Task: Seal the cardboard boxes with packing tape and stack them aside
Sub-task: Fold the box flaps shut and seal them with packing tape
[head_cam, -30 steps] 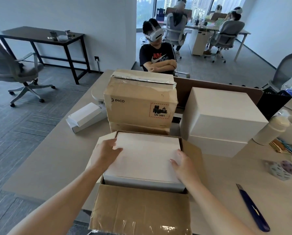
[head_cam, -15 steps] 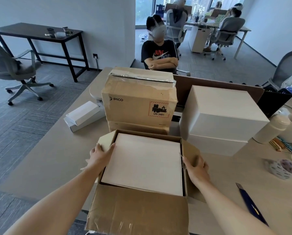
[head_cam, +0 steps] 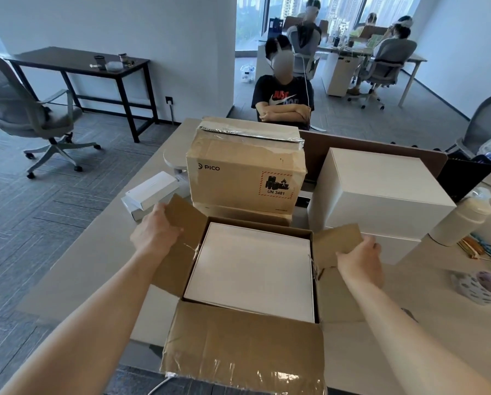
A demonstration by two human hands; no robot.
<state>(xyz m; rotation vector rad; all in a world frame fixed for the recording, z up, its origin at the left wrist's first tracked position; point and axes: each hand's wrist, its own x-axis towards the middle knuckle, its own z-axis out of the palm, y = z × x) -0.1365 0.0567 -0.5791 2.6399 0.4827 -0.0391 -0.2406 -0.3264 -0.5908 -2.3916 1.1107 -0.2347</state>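
Half a second earlier both hands sat low against the sides of the open cardboard box (head_cam: 241, 343). Since then they had risen, each bringing a side flap up with it. At the far left of the table (head_cam: 82, 266) lay two small white boxes (head_cam: 151, 191), one on the other. Next, the left hand (head_cam: 156, 233) pinched the left flap (head_cam: 187, 218), thumb on its inner face and fingers behind it. The open box stood at the near table edge between the two forearms. Its near flap hung toward the person, and one white box (head_cam: 252, 266) lay flat inside it, filling it. Just behind stood one sealed cardboard box (head_cam: 238, 172) with tape along its top, resting on something brown of which only a strip showed. The right flap (head_cam: 336, 242) stood tilted, and the right hand (head_cam: 362, 259) gripped its outer edge with curled fingers. Further right were two large white boxes (head_cam: 381, 192), stacked, and one white bottle (head_cam: 460, 223) just beside them.
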